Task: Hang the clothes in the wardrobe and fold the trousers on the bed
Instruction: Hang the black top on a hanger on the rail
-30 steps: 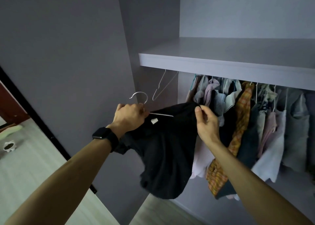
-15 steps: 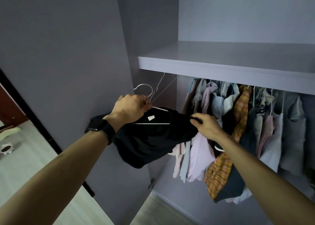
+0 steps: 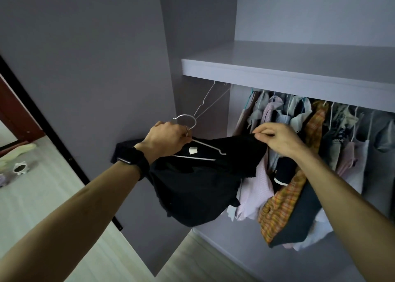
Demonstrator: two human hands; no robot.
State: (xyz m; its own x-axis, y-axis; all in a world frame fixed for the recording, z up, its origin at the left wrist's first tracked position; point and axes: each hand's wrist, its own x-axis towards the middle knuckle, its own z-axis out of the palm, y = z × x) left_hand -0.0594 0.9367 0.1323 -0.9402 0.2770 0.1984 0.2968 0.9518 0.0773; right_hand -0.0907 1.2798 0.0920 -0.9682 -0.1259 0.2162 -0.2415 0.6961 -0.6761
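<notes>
Left hand: our left hand (image 3: 168, 138) has its fingers curled round the neck of the silver wire hanger (image 3: 208, 146), just under its hook.
Right hand: our right hand (image 3: 275, 139) pinches the upper edge of the black cloth garment (image 3: 192, 185) between thumb and fingertips.
Garment position: held in the air before the wardrobe opening, below the front edge of the grey wardrobe shelf (image 3: 277, 72). It is draped loosely on the hanger, with one wire arm bare.
Done: we note a row of mixed hung clothes (image 3: 299, 132) under the shelf, and a bare wire hanger (image 3: 210, 101) at its left end.
Outstanding: in our judgement, seating the garment and hooking it up.
Trousers, bed: not in view, so we cannot assess folding.
</notes>
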